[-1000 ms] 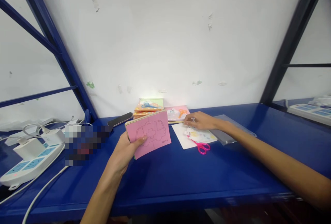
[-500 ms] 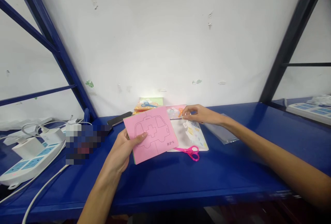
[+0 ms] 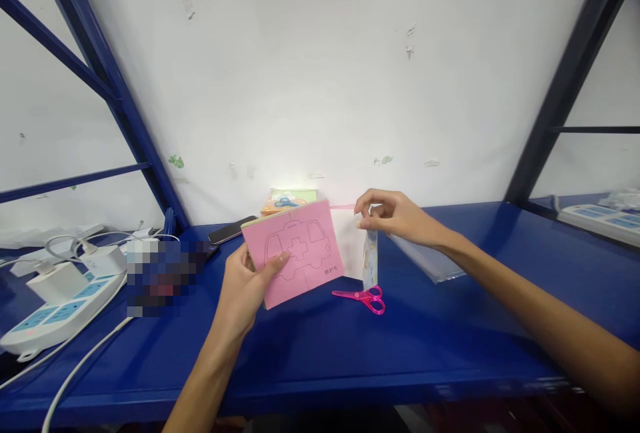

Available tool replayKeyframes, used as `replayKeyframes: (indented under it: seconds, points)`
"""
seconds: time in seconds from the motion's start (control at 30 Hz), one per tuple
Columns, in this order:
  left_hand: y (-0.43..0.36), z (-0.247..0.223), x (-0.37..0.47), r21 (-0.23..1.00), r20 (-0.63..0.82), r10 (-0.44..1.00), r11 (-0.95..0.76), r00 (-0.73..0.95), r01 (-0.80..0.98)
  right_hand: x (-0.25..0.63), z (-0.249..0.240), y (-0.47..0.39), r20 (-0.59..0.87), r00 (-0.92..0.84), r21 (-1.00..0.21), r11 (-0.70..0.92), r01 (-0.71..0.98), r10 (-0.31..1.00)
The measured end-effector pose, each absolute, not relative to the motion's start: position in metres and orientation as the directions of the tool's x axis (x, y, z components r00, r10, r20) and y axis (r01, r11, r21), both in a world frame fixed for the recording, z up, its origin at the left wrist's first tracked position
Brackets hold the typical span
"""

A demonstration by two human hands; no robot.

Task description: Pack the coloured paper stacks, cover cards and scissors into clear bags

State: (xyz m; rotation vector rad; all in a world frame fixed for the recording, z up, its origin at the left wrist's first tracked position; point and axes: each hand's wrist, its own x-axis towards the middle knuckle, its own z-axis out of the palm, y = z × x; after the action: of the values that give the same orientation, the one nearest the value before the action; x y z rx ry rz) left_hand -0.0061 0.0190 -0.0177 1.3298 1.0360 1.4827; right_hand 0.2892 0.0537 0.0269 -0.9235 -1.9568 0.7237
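My left hand (image 3: 250, 280) is closed on a stack of paper sheets, thumb on top. The top sheet is pink paper (image 3: 320, 286) with an ambulance outline and a few printed characters. My right hand (image 3: 385, 216) pinches the upper edge of a printed paper cover (image 3: 371, 263), which stands raised from the table. Its white face (image 3: 353, 246) shows beside the pink sheet, which hides part of it. Just below the cover, pink plastic scissors (image 3: 367, 297) lie on the blue table, handles to the right.
Behind the pink sheet, blue scissors (image 3: 286, 202) rest on a colourful paper stack (image 3: 270, 208) near the wall. A dark phone (image 3: 233, 230) lies left of it. A clear plastic sleeve (image 3: 430, 260) lies right. Power strips (image 3: 65, 310) and cables occupy the left side.
My right hand has lifted the printed cover from flat to upright, exposing its white face. The pink scissors now lie on the table, off the cover. My left hand shifted slightly.
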Motion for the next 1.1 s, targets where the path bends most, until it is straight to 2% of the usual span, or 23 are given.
replayKeyframes:
  seconds: [0.1, 0.2, 0.5, 0.67, 0.83, 1.1]
  points:
    - [0.019, -0.020, -0.004, 0.936, 0.350, 0.934, -0.346, -0.067, 0.064, 0.280, 0.031, 0.043, 0.473, -0.385, -0.732, 0.597, 0.329, 0.792]
    - [0.019, -0.021, -0.004, 0.929, 0.358, 0.932, -0.351, -0.046, 0.115, 0.274, 0.036, 0.033, 0.508, -0.382, -0.708, 0.627, 0.325, 0.772]
    - [0.018, -0.020, -0.005, 0.969, 0.243, 0.968, -0.239, 0.061, -0.070, 0.287, 0.046, 0.025, 0.609, -0.337, -0.698, 0.687, 0.204, 0.718]
    - [0.018, -0.019, -0.006, 0.979, 0.192, 0.981, -0.188, 0.038, -0.074, 0.288, 0.040, 0.032, 0.558, -0.414, -0.761, 0.643, 0.092, 0.719]
    - [0.017, -0.017, -0.007, 0.981, 0.180, 0.980, -0.172, 0.083, -0.090, 0.282, 0.030, 0.039, 0.481, -0.504, -0.836, 0.548, -0.020, 0.717]
    - [0.016, -0.018, -0.004, 0.974, 0.214, 0.975, -0.208, 0.063, -0.090, 0.275, 0.016, 0.044, 0.413, -0.562, -0.869, 0.495, -0.007, 0.717]
